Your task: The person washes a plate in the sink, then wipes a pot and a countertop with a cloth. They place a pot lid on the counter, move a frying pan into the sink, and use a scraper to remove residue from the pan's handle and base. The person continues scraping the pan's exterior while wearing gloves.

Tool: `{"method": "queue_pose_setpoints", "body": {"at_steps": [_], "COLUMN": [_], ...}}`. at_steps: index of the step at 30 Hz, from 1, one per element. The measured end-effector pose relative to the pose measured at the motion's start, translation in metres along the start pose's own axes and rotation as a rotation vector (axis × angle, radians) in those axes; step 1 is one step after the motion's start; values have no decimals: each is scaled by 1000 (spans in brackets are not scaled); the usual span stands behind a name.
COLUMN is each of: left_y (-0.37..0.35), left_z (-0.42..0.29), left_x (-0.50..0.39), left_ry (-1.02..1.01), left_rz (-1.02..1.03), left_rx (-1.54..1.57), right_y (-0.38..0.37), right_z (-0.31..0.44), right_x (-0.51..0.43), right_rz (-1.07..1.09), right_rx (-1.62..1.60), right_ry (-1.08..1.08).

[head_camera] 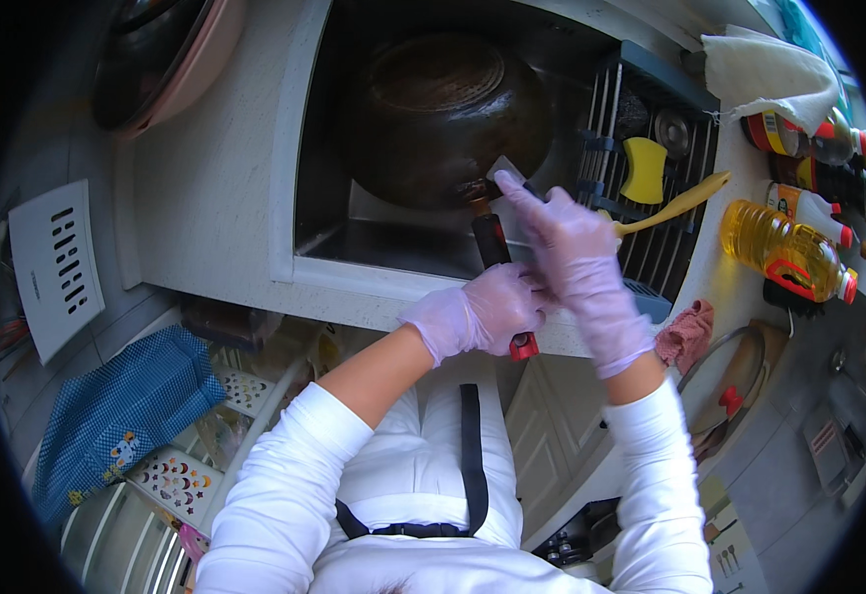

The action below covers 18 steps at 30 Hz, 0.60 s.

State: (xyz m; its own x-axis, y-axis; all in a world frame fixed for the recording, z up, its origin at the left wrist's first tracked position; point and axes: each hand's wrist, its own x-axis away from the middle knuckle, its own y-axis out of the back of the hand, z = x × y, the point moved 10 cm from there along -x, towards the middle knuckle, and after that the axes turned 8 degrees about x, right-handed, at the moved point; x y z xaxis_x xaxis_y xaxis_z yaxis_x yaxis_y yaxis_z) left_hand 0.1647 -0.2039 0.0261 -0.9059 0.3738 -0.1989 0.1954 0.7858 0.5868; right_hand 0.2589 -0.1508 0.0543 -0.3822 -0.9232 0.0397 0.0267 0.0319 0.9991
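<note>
A dark, stained wok (455, 141) lies bottom-up in the stainless steel sink (381, 236), its ringed base facing me. My left hand (503, 308), in a thin pinkish disposable glove, grips the wok's long black handle (489, 236). The handle's red end pokes out below that fist. Gloved the same way, my right hand (570, 234) holds a small scraper (505, 168) with a flat, pale blade. Its index finger lies along the blade, which is at the wok's side by the brown, crusted handle joint (475, 191). Most of the scraper's grip is hidden by the fingers.
Over the sink's right side sits a drying rack (630, 252) with a yellow sponge (644, 170) and a yellow-handled brush (682, 199). Right of it stand an oil bottle (785, 249) and several other bottles. A pink basin (199, 70) rests on the left counter.
</note>
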Motion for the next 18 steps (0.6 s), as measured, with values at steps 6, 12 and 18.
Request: {"method": "queue_pose_setpoints", "body": {"at_steps": [6,12,18], "left_y": [-3,-5,-15], "left_z": [5,9,11], "left_x": [-1,3,1], "left_ry": [76,90,117], "left_rz": [19,62,162], "left_rx": [-4,-2,-25], "right_y": [1,-10,1], "right_z": [11,27,48], "right_x": [-35,-50,-61], "right_rz": [33,237,190], "right_rx": [284,498,462], "right_ry": [503,638,767]}}
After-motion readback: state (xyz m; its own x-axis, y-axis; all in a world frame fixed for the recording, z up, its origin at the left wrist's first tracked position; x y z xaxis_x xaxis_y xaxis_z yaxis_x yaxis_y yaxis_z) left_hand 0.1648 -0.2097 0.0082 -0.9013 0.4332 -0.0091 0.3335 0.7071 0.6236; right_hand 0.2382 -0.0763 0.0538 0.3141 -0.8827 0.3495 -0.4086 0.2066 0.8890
